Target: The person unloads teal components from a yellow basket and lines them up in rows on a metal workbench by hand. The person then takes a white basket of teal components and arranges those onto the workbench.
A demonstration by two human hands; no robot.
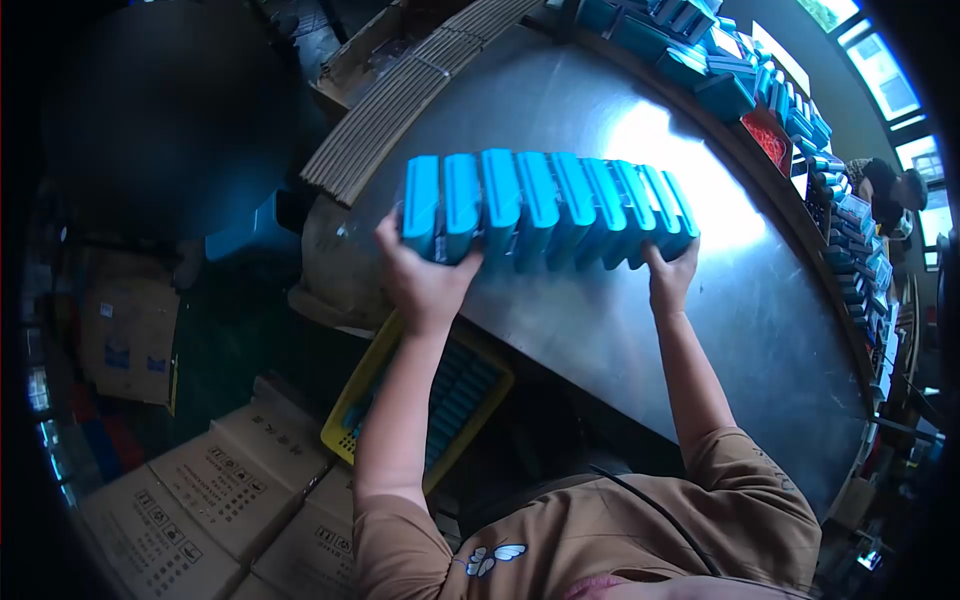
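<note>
A row of several bright blue plastic pieces (541,200) stands side by side over the metal table (520,110). At the left end of the row, my left hand (425,280) grips the pieces, thumb on the near side. My right hand (672,265) holds the right end, its thumb against the near side. Both arms reach forward, and the row spans the space between the hands. Whether the pieces rest on the table or hang just above it, I cannot tell.
A yellow crate (508,385) holding blue pieces sits below the table's near edge. Flattened cardboard (405,100) lies at the table's left. Cartons (215,480) stand lower left. Blue items (725,95) line the far edge; a person (885,190) is beyond at right.
</note>
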